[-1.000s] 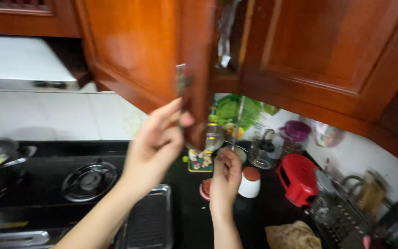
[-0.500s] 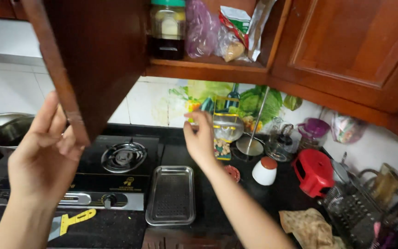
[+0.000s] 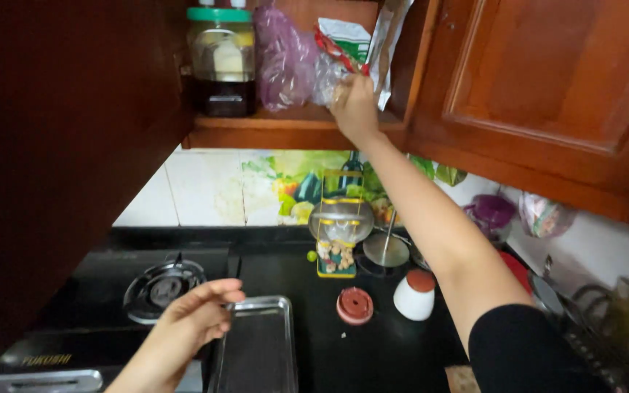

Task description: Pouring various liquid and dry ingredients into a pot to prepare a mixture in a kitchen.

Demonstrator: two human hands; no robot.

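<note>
Clear plastic bag [image 3: 329,76] with something pale inside sits on the cupboard shelf [image 3: 285,131], and it is the landmark for all else here. The right hand [image 3: 354,108] reaches up to it, the arm stretched from the lower right, and the fingers [image 3: 343,91] curl against the bag's lower edge and touch it; whether they pinch the plastic or only press on it cannot be told from this angle. Just left of the bag, touching it, lies a purple bag [image 3: 284,58], and further left stands a glass jar [image 3: 220,62] with a green lid and dark liquid at its base. Above and right of the clear bag a white and green packet [image 3: 343,36] leans, with a silvery packet [image 3: 391,33] beside it against the cupboard wall. Left of the shelf, the open cupboard door [image 3: 60,145] fills the view. Far below the bag, the left hand [image 3: 194,320] hangs loosely open, fingers slightly bent, holding nothing, with its fingertips just over the near left edge of a metal tray [image 3: 263,356] on the dark surface [image 3: 373,356]. Left of the tray is a gas burner [image 3: 161,287]. Almost straight beneath the bag stand a small red disc [image 3: 355,306] and a white cup with a red lid [image 3: 414,295].
</note>
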